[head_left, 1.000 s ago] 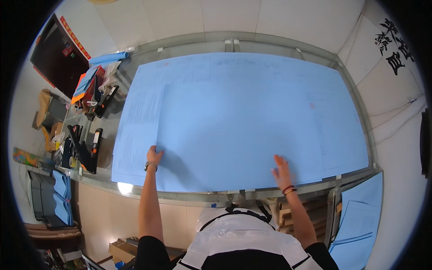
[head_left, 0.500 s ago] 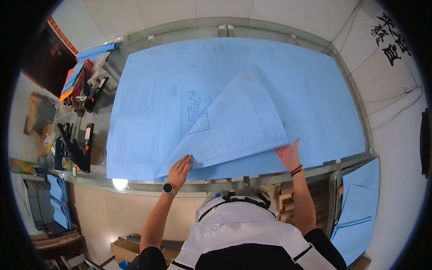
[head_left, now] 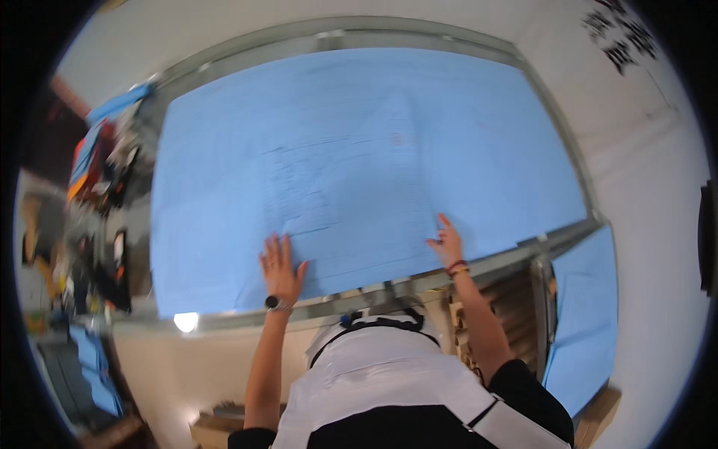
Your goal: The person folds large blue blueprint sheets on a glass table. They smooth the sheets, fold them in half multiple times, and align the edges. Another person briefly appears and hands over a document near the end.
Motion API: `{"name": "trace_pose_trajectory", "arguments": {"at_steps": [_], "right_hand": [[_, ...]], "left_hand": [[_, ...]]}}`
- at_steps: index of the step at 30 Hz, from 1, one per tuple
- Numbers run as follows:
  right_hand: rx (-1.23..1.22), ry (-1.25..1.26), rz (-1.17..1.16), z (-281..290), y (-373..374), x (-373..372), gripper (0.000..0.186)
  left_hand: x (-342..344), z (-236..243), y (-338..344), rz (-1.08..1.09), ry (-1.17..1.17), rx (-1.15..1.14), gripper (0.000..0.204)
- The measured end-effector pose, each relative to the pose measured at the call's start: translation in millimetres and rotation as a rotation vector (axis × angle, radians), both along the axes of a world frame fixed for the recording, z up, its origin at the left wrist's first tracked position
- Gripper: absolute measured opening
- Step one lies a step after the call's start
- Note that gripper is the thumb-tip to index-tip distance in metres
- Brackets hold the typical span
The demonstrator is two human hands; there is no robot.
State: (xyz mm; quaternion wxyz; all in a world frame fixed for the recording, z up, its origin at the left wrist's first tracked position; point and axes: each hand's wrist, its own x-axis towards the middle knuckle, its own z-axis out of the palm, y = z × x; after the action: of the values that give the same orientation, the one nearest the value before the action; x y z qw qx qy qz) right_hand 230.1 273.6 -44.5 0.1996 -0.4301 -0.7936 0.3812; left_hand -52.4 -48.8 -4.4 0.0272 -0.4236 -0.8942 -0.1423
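Note:
A large light-blue drawing sheet (head_left: 508,157) spreads across the glass table. On its middle lies a narrower blue folded panel (head_left: 359,187) with faint printed lines, blurred by motion. My left hand (head_left: 282,277) rests palm down at the panel's near left, fingers spread and pointing away from me. At the panel's near right edge is my right hand (head_left: 449,245), its index finger stretched out and thumb apart. Neither hand shows anything gripped. What lies beneath the panel is hidden.
The glass table's edge (head_left: 340,305) runs in front of me. Black tools (head_left: 116,262) and a rolled blue sheet (head_left: 120,102) are at the left. Folded blue sheets (head_left: 587,314) hang at the right, beside brown cardboard tubes (head_left: 512,310) under the table.
The lifted triangular flap has come down flat onto the sheet. My left hand has gone from the near edge to flat on the paper; my right hand has moved left. The view has shifted.

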Motion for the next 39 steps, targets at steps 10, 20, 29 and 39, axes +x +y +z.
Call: {"name": "trace_pose_trajectory", "arguments": {"at_steps": [10, 20, 29, 39], "right_hand": [[0.384, -0.093, -0.623, 16, 53, 139, 0.045], [0.541, -0.915, -1.060, 31, 44, 323, 0.079], [0.570, -0.811, -1.009, 44, 52, 315, 0.023], [-0.997, 1.509, -0.201, 126, -16, 98, 0.025]], "left_hand": [[8, -32, 9, -0.059, 0.111, -0.091, 0.072], [2, -26, 4, -0.029, 0.045, -0.162, 0.074], [-2, -17, 1, -0.020, -0.026, -0.143, 0.074], [0, -18, 3, -0.010, -0.070, -0.089, 0.075]]}}
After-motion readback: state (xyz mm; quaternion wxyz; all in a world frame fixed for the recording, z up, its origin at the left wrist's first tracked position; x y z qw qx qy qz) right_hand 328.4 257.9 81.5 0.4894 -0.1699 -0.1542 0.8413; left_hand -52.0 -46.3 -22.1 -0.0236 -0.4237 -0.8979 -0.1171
